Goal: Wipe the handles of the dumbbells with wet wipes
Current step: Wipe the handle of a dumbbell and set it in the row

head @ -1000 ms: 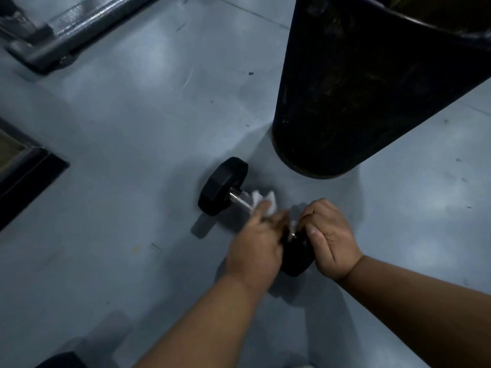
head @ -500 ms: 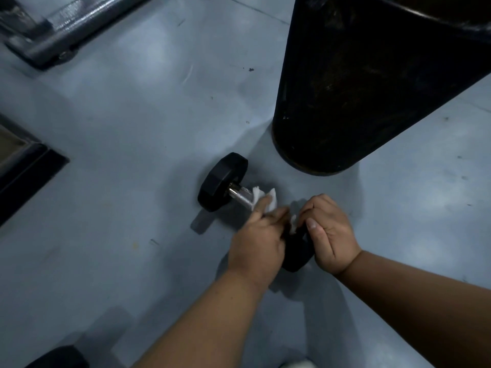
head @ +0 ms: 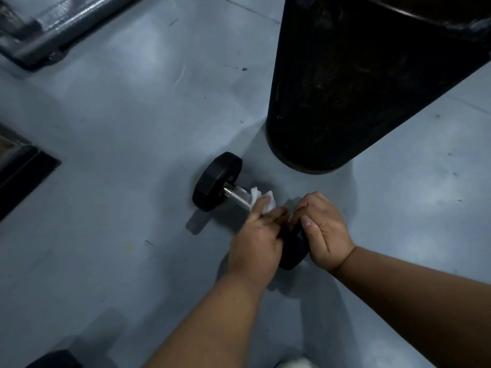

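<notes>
On floor: left hand (head: 255, 237) clenches wipe (head: 261, 199) round dumbbell (head: 216, 181) handle — right hand (head: 322, 232) grips near weight.

The left hand (head: 256, 240) covers the near half of the dumbbell's handle (head: 236, 195) and most of the wipe (head: 261, 199), so how far the wipe wraps round the bar cannot be told. The near weight (head: 292, 248) shows only between the two hands; the right hand (head: 322, 231) hides its top. The black bag (head: 358, 83) runs off the top and right edges. A dark object (head: 53, 359) at the bottom left and a pale one (head: 295, 363) at the bottom edge are cut off and unidentifiable. The metal frame (head: 53, 25) at the upper left is blurred.
</notes>
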A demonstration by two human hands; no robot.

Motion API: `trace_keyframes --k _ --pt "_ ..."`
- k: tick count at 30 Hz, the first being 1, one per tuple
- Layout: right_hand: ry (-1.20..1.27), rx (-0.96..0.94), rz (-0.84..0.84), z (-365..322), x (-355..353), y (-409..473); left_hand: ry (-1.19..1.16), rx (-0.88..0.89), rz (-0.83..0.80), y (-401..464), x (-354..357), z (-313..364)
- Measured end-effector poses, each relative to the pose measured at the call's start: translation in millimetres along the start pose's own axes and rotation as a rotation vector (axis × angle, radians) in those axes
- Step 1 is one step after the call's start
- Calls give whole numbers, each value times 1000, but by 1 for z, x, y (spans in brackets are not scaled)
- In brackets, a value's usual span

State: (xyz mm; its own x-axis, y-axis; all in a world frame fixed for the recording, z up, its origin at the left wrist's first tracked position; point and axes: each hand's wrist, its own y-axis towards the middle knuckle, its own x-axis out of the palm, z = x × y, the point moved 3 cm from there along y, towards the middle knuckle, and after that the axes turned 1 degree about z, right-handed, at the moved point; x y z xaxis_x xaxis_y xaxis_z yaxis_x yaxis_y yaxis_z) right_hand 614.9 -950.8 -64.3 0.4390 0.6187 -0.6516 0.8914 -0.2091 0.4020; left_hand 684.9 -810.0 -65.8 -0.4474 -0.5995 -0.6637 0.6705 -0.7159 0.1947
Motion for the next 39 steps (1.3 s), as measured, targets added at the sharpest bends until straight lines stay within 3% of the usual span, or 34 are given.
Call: trace_keyframes --k 3,7,10,13,18,23,25,28,32,36,39 --pt "2 -4 1 -1 0 1 52 139 -89 5 -13 -17" --pt "6 -10 2 -2 -1 1 45 -121 12 18 -30 -54" --pt "6 -5 -1 -1 -2 0 17 -137 105 14 -19 -30" --pt "-3 -4 -5 -1 -1 1 11 1 -14 5 -8 -3" --pt "-7 2 -11 -5 -1 1 44 -44 -199 19 -18 -35" --pt "-32 132 10 -17 -8 0 50 -134 -24 29 -26 -52" --pt "-73 90 50 -35 -7 1 30 -140 17 25 -19 -48" --pt "-242 -56 23 -51 10 0 42 -28 -56 17 -5 -31" --pt "-288 -41 33 -38 10 4 -3 16 -139 3 11 -20" --pt "-237 50 6 -32 5 12 56 201 -98 12 8 -22" --pt "-176 284 -32 -11 -7 26 194 258 -74 28 -1 -28"
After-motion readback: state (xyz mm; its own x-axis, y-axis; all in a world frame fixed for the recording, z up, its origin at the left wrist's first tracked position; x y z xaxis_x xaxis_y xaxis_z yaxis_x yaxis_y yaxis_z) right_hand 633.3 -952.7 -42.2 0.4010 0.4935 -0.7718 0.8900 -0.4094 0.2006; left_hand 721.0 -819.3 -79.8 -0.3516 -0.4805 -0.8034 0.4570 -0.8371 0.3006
